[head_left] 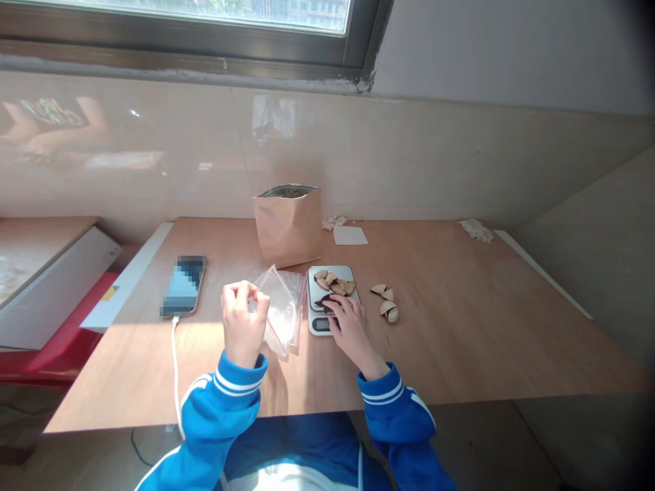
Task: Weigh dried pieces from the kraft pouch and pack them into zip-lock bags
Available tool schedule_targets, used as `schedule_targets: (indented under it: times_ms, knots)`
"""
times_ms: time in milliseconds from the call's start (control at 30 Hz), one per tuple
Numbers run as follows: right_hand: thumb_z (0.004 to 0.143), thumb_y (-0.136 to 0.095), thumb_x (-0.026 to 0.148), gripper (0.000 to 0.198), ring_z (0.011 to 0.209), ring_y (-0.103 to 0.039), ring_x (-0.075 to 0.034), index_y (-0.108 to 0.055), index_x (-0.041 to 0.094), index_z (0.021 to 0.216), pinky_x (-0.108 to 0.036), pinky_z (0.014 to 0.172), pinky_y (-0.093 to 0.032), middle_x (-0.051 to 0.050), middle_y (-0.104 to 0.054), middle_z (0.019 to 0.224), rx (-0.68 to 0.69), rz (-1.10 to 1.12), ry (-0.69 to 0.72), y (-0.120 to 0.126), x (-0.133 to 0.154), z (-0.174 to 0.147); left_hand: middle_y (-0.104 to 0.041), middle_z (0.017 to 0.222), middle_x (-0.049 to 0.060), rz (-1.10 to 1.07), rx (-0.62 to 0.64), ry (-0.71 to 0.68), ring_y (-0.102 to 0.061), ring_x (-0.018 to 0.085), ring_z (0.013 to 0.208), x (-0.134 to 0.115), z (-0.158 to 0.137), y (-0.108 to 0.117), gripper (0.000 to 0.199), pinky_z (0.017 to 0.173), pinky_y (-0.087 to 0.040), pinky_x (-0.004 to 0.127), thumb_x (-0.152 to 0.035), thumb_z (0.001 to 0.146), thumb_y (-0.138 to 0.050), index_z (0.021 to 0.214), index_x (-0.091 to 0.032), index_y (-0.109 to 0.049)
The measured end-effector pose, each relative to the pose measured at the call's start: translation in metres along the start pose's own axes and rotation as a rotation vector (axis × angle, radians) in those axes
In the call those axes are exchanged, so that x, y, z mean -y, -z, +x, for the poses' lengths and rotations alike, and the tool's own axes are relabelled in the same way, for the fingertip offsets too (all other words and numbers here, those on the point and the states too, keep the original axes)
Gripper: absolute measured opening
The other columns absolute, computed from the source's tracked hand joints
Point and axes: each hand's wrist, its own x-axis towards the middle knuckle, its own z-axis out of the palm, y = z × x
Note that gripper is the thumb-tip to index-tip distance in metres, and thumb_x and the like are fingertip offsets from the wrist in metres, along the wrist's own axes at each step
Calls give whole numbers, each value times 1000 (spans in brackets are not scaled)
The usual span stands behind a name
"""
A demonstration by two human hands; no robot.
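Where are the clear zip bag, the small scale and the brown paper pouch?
clear zip bag (281, 303), head view, middle of its film.
small scale (317, 324), head view, bare front edge.
brown paper pouch (288, 228), head view, front face.

sleeves: bright blue | cuffs: white-striped ribbing | jacket front: blue, white panel

Right of the right hand (352, 329), bare table (486, 327) lies open past two dried slices (386, 302). Ahead, the scale (330, 298) and paper bag (289, 225) block; leftward, the left hand (243, 322) holds what looks like a zip bag (281, 307).

Head-worn view, down over table (460, 327)
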Motion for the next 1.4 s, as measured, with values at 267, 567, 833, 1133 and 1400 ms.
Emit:
schedule_targets:
  times_ms: [267, 567, 833, 1133, 1400]
  knots:
    - [91, -54, 22, 13, 89, -60, -24, -67, 21, 93, -40, 80, -49, -7, -69, 91, -94, 145, -35, 25, 2, 9, -40, 80, 1, -117, 78, -13, -47, 17, 75, -17, 10, -34, 22, 78, -43, 31, -16, 78, -49, 63, -22, -33]
    - [84, -62, 41, 32, 74, -64, -18, -63, 18, 106, -30, 67, -52, -6, -69, 83, -325, 789, -439, 63, 50, 54, -44, 81, 3, -228, 149, 65, -49, 20, 84, -24, 2, -51, 21, 87, -42, 38, -18, 78, -52, 62, -22, -39]
    - [95, -41, 30, 30, 100, -60, -24, -64, 19, 111, -39, 87, -48, -12, -66, 109, -237, 342, -210, 44, 19, 66, -58, 110, 9, -426, 71, 219, -54, 22, 108, -17, 2, -49, 17, 100, -38, 39, -22, 85, -44, 68, -21, -44]
    - [89, -54, 16, 23, 109, -54, -29, -67, 21, 107, -50, 102, -32, -10, -68, 98, 83, -129, -8, 0, -10, 73, -60, 126, 11, -776, 109, 415, -54, 22, 121, -10, -1, -49, 14, 102, -42, 41, -27, 89, -42, 86, -19, -53]
    - [92, -54, 37, 29, 95, -60, -20, -62, 25, 117, -35, 89, -45, -6, -66, 106, -234, 389, -21, 75, 42, 79, -61, 127, 9, -758, 139, 421, -56, 21, 119, -5, -3, -54, 24, 97, -48, 39, -29, 90, -42, 105, -21, -58]
